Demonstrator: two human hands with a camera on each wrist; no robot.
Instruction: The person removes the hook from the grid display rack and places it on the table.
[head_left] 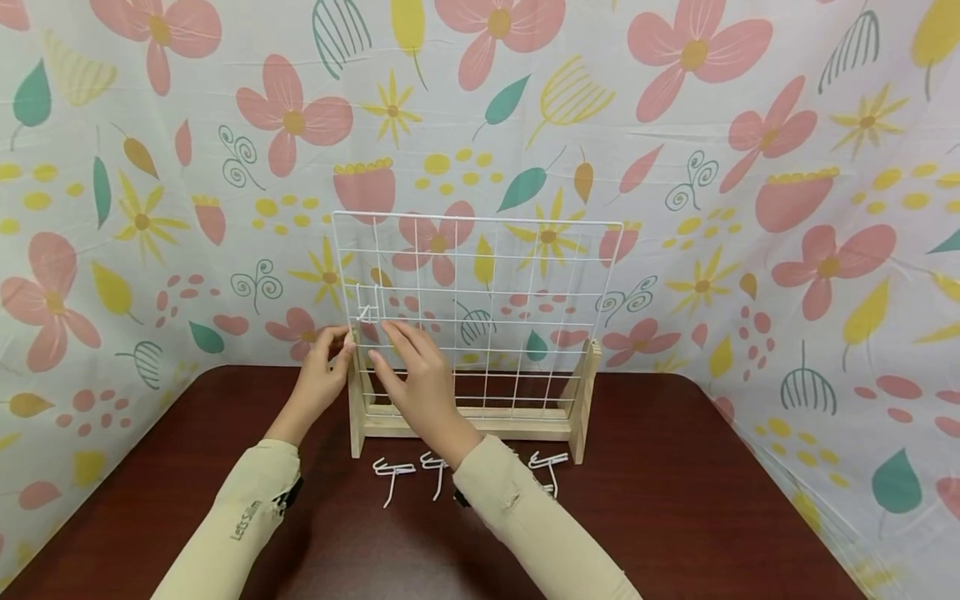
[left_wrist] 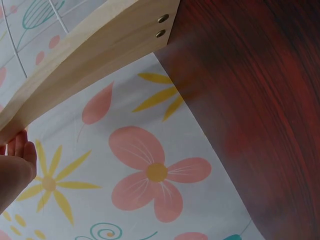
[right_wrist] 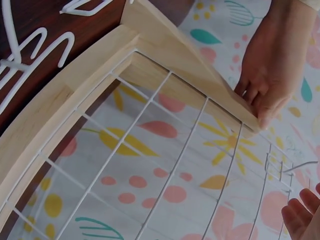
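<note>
A white wire grid panel stands upright in a pale wooden stand. My left hand pinches the top of the stand's left upright, thumb on the near side; the left wrist view shows its fingers at the tip of that wooden piece. On the grid's left part hangs a white wire hook, its prong sticking out. Just right of and below that hook is my right hand, fingers extended and holding nothing. In the right wrist view its fingertips are apart from the hook.
Several white hooks lie on the dark red wooden table in front of the stand, some partly hidden by the right forearm. A flower-patterned cloth hangs behind and at both sides of the table.
</note>
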